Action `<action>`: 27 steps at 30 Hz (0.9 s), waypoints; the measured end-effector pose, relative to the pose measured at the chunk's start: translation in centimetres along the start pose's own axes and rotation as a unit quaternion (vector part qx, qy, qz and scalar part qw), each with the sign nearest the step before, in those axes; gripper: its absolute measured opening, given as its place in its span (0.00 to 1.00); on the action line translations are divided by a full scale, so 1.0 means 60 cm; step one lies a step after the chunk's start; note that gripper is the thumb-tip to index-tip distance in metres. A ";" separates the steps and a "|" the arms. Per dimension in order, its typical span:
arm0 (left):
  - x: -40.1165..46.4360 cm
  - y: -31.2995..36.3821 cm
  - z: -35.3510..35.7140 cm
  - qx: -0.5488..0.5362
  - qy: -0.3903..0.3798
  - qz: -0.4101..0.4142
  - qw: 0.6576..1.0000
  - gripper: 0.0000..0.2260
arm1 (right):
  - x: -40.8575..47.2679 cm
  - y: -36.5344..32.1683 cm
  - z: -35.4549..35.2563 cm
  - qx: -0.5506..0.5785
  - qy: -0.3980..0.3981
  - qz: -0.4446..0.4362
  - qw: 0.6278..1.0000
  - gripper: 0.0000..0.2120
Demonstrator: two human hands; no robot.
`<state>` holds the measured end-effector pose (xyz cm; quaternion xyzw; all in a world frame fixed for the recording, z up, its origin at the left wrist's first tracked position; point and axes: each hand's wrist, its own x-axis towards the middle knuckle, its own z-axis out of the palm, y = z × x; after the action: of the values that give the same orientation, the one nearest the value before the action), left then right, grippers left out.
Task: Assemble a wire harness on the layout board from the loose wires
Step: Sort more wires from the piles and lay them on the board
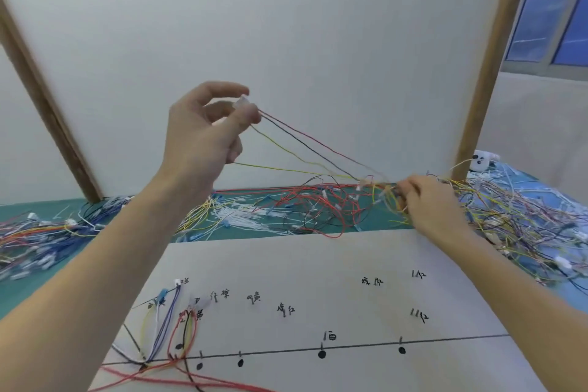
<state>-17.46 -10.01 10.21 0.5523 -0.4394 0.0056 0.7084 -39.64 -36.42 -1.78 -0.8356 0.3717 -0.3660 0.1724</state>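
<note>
Your left hand (pixel 203 130) pinches a small clear plastic connector (pixel 242 102) trailing thin coloured wires (pixel 305 145); your right hand's (pixel 432 207) fingers (pixel 405 185) grip the tangled wire pile (pixel 334 204).

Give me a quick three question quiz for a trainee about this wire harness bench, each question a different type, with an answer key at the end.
1. True or false: the left hand holds a small clear connector raised above the bench.
2. Multiple choice: where is the right hand? A) flat on the layout board; B) in the wire pile at the far edge of the board; C) out of view.
3. Fill in: the wires already laid on the board sit near its ______ corner, left or right.

Key: 1 true; 2 B; 3 left.
</note>
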 end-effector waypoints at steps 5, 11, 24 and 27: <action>0.031 0.054 -0.007 0.284 -0.064 0.157 0.944 0.07 | 0.048 -0.002 -0.064 0.153 0.162 0.109 0.969 0.14; 0.043 0.051 -0.011 0.291 0.023 0.161 0.943 0.08 | 0.069 -0.029 -0.138 0.091 0.203 0.042 0.974 0.15; 0.007 0.000 -0.033 -0.005 0.025 -0.096 0.995 0.03 | -0.014 -0.039 -0.101 0.313 -0.179 0.204 0.910 0.13; -0.013 -0.014 -0.023 -0.034 0.008 -0.072 0.997 0.04 | -0.028 -0.011 -0.074 0.328 -0.176 0.264 0.890 0.12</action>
<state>-16.68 -8.90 9.10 0.5579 -0.3929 -0.0563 0.7289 -43.36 -34.81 0.72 -0.6530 0.4010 -0.2553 0.5895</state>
